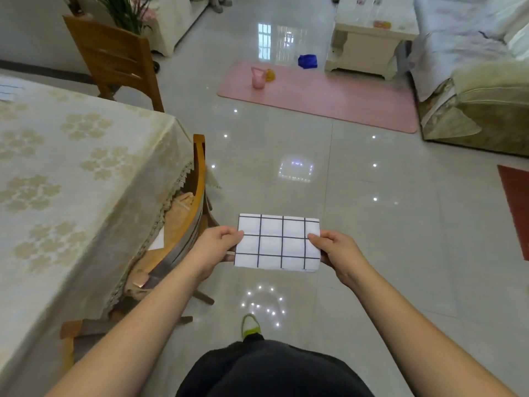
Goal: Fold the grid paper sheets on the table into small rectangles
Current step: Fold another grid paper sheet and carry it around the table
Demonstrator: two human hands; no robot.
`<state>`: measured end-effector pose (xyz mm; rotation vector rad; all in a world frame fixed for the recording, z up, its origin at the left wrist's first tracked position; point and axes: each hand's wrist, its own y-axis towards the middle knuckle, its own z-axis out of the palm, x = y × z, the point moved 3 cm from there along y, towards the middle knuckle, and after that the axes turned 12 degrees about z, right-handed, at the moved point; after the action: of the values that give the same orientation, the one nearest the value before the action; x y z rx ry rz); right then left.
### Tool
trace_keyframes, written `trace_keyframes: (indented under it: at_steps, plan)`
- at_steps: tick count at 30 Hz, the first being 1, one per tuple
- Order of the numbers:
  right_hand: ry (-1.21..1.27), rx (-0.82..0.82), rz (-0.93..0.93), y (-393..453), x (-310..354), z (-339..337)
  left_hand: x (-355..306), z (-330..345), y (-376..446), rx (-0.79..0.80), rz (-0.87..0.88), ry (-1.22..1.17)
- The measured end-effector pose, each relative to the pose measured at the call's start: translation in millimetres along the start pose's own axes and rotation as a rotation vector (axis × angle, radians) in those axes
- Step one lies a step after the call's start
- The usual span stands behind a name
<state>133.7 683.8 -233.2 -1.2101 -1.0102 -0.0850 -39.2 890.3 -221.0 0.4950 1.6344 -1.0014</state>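
Observation:
A folded white sheet with a black grid (279, 243) is held flat in the air over the tiled floor, to the right of the table. My left hand (219, 245) pinches its left edge, thumb on top. My right hand (336, 249) pinches its right edge the same way. The sheet is a small rectangle, a few squares wide. More paper (8, 91) lies at the far left corner of the table (86, 156), blurred and mostly out of frame.
The table with a cream flowered cloth fills the left. A wooden chair (197, 179) is tucked under its near corner, another (114, 58) stands behind. A pink mat (329, 98), a sofa (481, 90) and a low cabinet (369, 41) lie ahead.

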Motion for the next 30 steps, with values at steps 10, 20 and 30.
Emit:
trace_keyframes:
  at_steps: [10, 20, 30]
  plan:
    - [-0.005, -0.006, 0.047, 60.1, 65.6, 3.7, -31.8, -10.2, 88.4, 0.014, 0.029, 0.049]
    - [-0.069, 0.05, 0.018, 160.4, 146.4, -30.1, -51.5, 25.8, 199.0, -0.032, -0.061, 0.058]
    - [-0.104, 0.137, 0.032, 240.2, 240.1, -45.7, -101.4, 47.9, 279.5, -0.169, -0.108, 0.02]
